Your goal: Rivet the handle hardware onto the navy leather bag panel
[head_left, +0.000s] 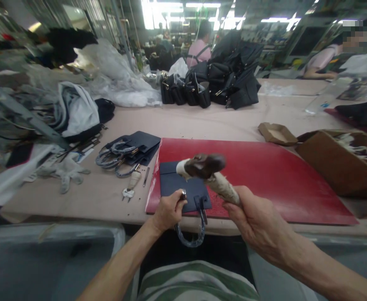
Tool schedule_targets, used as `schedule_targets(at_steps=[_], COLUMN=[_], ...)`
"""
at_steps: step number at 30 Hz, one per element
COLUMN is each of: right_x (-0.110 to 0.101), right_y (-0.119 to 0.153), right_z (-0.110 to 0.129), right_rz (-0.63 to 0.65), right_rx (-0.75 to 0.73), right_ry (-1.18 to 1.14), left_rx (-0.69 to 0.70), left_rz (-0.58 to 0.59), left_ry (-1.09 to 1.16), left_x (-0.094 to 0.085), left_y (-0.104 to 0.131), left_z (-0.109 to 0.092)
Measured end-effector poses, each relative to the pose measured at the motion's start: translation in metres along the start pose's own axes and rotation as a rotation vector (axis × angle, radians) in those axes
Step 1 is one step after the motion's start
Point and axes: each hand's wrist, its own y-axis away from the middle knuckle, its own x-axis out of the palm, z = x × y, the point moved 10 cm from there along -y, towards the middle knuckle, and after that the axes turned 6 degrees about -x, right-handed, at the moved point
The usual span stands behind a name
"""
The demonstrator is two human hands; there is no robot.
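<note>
A dark navy panel (174, 179) lies on the red mat (265, 179), with a plastic-wrapped handle (191, 242) hanging past the table's front edge. My left hand (169, 211) is closed around a short metal tool (183, 193), upright over the panel. My right hand (255, 213) grips the wrapped shaft of a hammer (223, 186), whose dark head is raised above the panel. The hammer head hides part of the mat and the panel's upper right.
Stacked navy panels with handles (139, 146), wrapped pliers (133, 184) and a glove (66, 171) are at left. Black bags (215, 83) stand at the back. An open cardboard box (337, 163) and a small tray (277, 133) are at right. People are in the background.
</note>
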Motion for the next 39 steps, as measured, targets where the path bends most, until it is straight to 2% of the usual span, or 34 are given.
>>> schedule_targets(at_steps=[3, 4, 5, 8, 9, 10, 13, 15, 17, 20, 24, 27, 31, 34, 39], right_x=[0.016, 0.015, 0.009, -0.015, -0.017, -0.012, 0.017, 0.03, 0.044, 0.082, 0.138, 0.165, 0.171, 0.17, 0.17], right_y=[0.003, 0.002, -0.001, -0.008, -0.008, -0.007, 0.006, 0.016, 0.026, 0.034, 0.028, 0.026, 0.022, 0.021, 0.021], right_z=[0.001, 0.0, 0.0, 0.002, 0.004, 0.005, -0.003, -0.025, -0.053, -0.086, -0.118, -0.134, -0.14, -0.14, -0.139], right_rz=[0.177, 0.195, 0.17, -0.021, -0.039, -0.003, 0.248, 0.334, 0.357, 0.366, 0.366, 0.408, 0.481, 0.514, 0.54], right_rx=[-0.048, -0.042, -0.024, 0.02, 0.012, -0.008, -0.025, 0.111, 0.332, 0.587, 0.713, 0.792, 0.818, 0.857, 0.88], right_ry=[0.112, 0.113, 0.083, -0.057, -0.067, -0.041, 0.095, 0.048, -0.114, -0.34, -0.397, -0.347, -0.181, -0.136, -0.095], left_rx=[0.024, 0.021, 0.012, -0.024, -0.026, -0.024, -0.021, -0.042, -0.064, -0.063, -0.059, -0.118, -0.179, -0.165, -0.01], left_rz=[-0.009, -0.009, -0.007, 0.008, 0.012, 0.01, 0.002, 0.021, 0.034, 0.035, 0.03, 0.015, 0.006, -0.001, 0.024], left_ry=[-0.035, -0.039, -0.031, 0.024, 0.028, 0.014, -0.037, 0.003, 0.072, 0.114, 0.137, 0.155, 0.16, 0.132, 0.107], left_x=[-0.001, -0.001, 0.0, 0.001, 0.001, 0.0, -0.002, -0.001, 0.0, 0.0, -0.004, -0.01, -0.015, -0.017, -0.015], left_y=[0.0, 0.0, 0.0, 0.0, 0.0, 0.0, -0.001, -0.001, 0.0, 0.001, 0.001, 0.001, 0.002, 0.003, 0.007], left_z=[-0.003, -0.003, -0.002, 0.002, 0.002, 0.001, 0.0, 0.003, 0.006, 0.009, 0.007, 0.008, 0.008, 0.006, -0.004])
